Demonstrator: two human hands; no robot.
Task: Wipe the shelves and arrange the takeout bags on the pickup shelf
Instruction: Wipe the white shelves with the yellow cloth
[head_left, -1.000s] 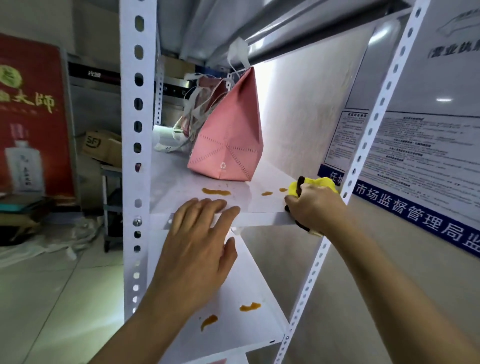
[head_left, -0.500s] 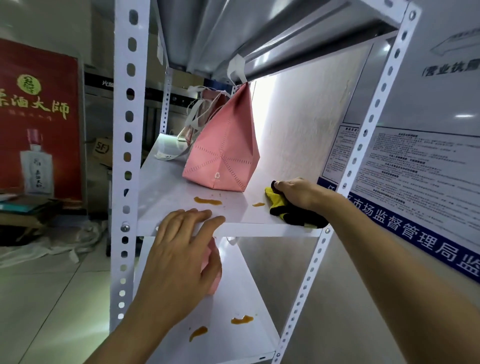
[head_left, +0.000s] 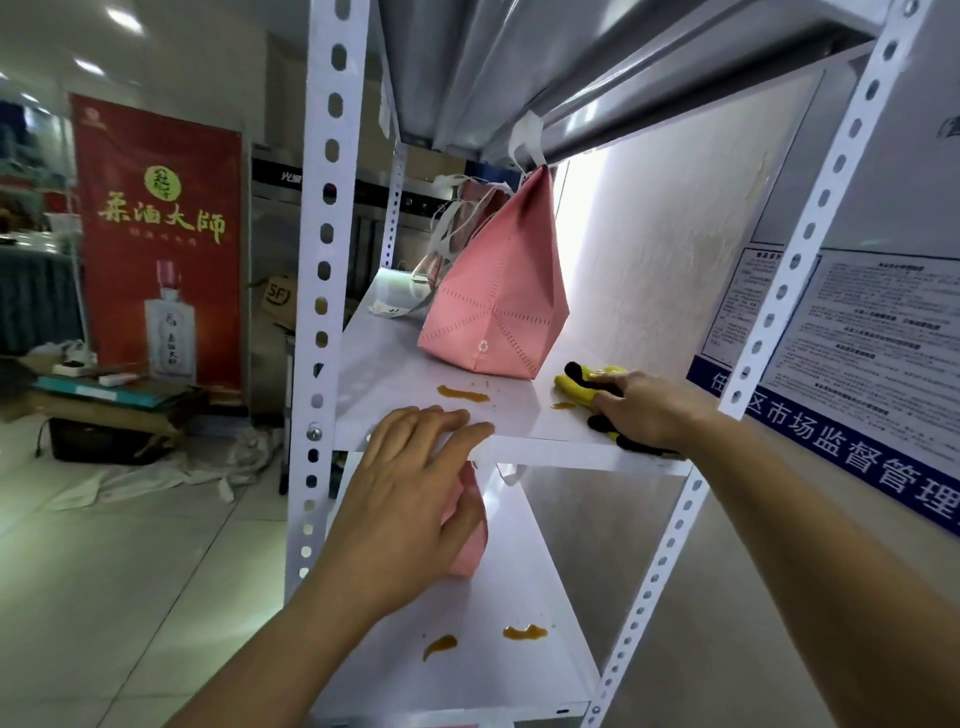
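right hand (head_left: 644, 410) mid-right is pressing the yellow-black cloth (head_left: 587, 384) flat, left hand (head_left: 410, 493) centre frame rests open-fingered on the shelf (head_left: 415, 379) edge (orange stains (head_left: 462, 394) everywhere)

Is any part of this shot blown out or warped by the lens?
Head view: daylight overexposes the wall gap behind the pink bag; the wide-angle lens bows and splays the shelf uprights; ceiling lights glare at top left; the nearest forearms look soft.

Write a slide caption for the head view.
Right hand presses cloth on stained shelf beside pink bag.

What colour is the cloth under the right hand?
Yellow and black cloth, under the right hand; head view.
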